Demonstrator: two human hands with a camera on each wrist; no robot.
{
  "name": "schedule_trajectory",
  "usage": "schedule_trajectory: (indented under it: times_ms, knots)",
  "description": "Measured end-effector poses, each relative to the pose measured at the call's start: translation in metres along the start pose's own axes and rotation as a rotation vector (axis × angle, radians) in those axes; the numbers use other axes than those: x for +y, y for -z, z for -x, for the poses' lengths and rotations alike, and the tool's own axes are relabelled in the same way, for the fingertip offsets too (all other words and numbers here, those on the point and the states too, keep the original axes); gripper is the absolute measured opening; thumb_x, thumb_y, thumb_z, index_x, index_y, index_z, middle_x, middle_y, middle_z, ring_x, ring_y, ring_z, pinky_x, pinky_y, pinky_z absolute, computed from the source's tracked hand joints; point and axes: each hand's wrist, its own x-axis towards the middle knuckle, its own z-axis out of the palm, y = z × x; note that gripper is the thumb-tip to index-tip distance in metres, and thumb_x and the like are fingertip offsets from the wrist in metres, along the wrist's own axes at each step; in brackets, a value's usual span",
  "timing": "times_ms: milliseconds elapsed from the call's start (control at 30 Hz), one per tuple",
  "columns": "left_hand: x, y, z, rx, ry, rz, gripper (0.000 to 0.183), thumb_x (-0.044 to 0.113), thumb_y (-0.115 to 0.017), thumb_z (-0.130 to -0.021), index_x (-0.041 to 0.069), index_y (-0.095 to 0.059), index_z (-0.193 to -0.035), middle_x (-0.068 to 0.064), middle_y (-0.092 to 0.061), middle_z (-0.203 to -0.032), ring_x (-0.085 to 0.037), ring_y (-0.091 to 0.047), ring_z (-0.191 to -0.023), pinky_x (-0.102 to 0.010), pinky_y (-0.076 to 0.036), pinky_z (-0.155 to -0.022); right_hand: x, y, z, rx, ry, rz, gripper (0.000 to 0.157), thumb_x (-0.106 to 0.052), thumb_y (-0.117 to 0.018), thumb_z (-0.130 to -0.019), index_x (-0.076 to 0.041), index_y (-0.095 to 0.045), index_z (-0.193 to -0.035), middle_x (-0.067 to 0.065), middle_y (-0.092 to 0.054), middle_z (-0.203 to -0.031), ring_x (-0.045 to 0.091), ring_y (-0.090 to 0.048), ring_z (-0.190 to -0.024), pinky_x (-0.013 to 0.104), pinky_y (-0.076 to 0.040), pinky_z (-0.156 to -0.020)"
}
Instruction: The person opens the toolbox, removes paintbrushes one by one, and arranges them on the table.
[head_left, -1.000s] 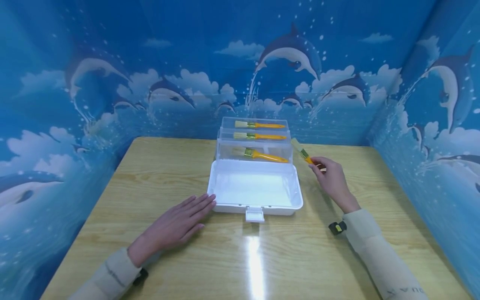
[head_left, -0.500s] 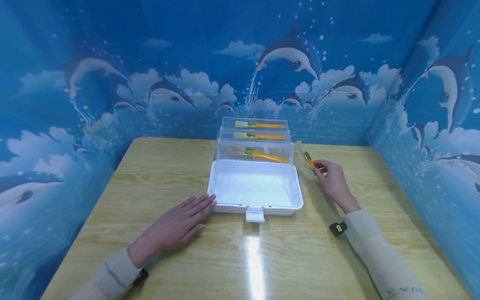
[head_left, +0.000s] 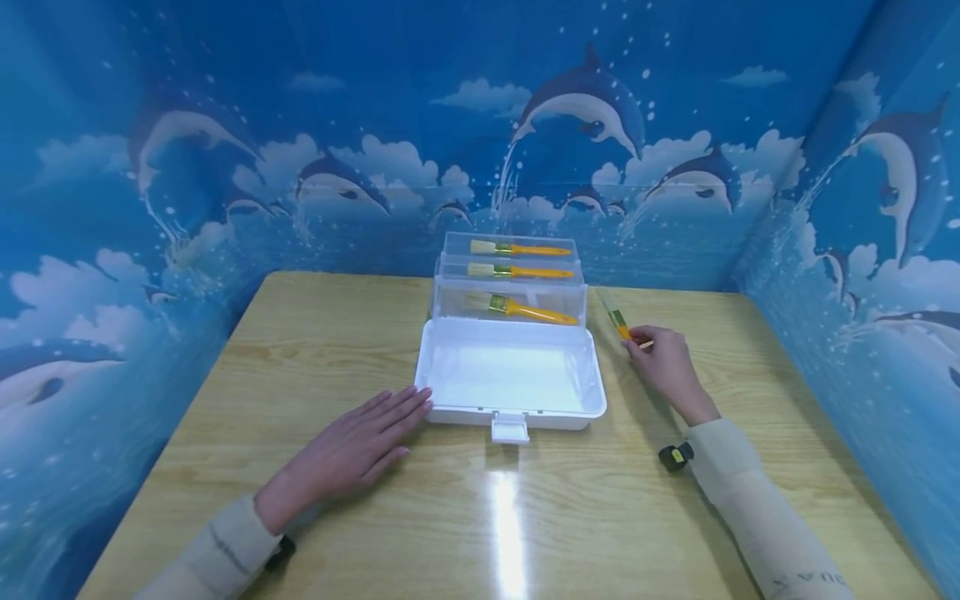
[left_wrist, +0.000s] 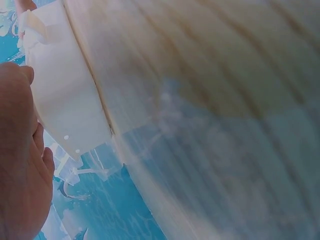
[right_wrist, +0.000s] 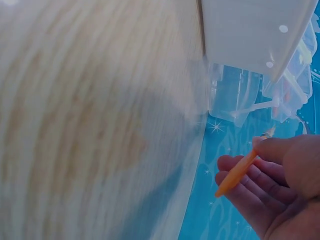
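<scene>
My right hand (head_left: 666,367) pinches a paintbrush (head_left: 618,320) by its orange handle, right of a white box (head_left: 510,421). Its pale bristles point away from me; in the right wrist view the handle (right_wrist: 235,176) crosses the fingers. My left hand (head_left: 352,446) lies with straight fingers, their tips touching the box's front left corner. Behind the box's bare white compartment rise stepped clear trays (head_left: 437,292). They hold a top brush (head_left: 536,250), a middle brush (head_left: 536,272) and a lower brush (head_left: 536,312), all with orange handles.
The box stands on a wooden table (head_left: 315,358), its white latch (head_left: 510,429) hanging open at the front. A blue dolphin-print curtain (head_left: 375,100) closes in the back and sides. Light glares off the table in front of the box.
My right hand has shifted slightly toward me and right, and the paintbrush has turned within its grip, with its bristles now seen edge-on. The left hand and box stay in place.
</scene>
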Motion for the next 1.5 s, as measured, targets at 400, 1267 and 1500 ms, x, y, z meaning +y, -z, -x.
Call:
schedule_trajectory:
  times_ms: [400,1267,1500]
  knots:
    - [-0.001,-0.001,0.001,0.016,-0.011,-0.012,0.063,0.032,-0.049,-0.106,0.008,-0.028,-0.161,-0.006,-0.022,-0.169,-0.024,-0.023,-0.155,-0.042,-0.02,-0.128,-0.004,0.0,-0.001,-0.064,-0.066,0.044,0.03,-0.008,-0.062,-0.098,0.016,-0.066,-0.116,0.03,-0.071,-0.104,0.038,-0.069,-0.092,0.047,-0.06,-0.077]
    - [0.0,-0.002,0.001,-0.019,0.009,-0.014,0.063,0.033,-0.045,-0.108,0.011,-0.023,-0.162,-0.003,-0.017,-0.171,-0.021,-0.019,-0.157,-0.038,-0.014,-0.13,-0.005,-0.009,-0.007,-0.197,-0.214,0.078,0.034,-0.013,-0.063,-0.098,0.016,-0.064,-0.116,0.034,-0.067,-0.112,0.039,-0.068,-0.097,0.047,-0.062,-0.083]
    - [0.0,-0.001,0.001,0.0,-0.003,-0.021,0.063,0.032,-0.048,-0.107,0.009,-0.025,-0.162,-0.005,-0.02,-0.17,-0.023,-0.022,-0.156,-0.04,-0.019,-0.128,-0.009,-0.009,-0.012,-0.239,-0.25,0.097,0.031,-0.013,-0.063,-0.097,0.015,-0.066,-0.109,0.03,-0.068,-0.105,0.03,-0.066,-0.085,0.038,-0.061,-0.072]
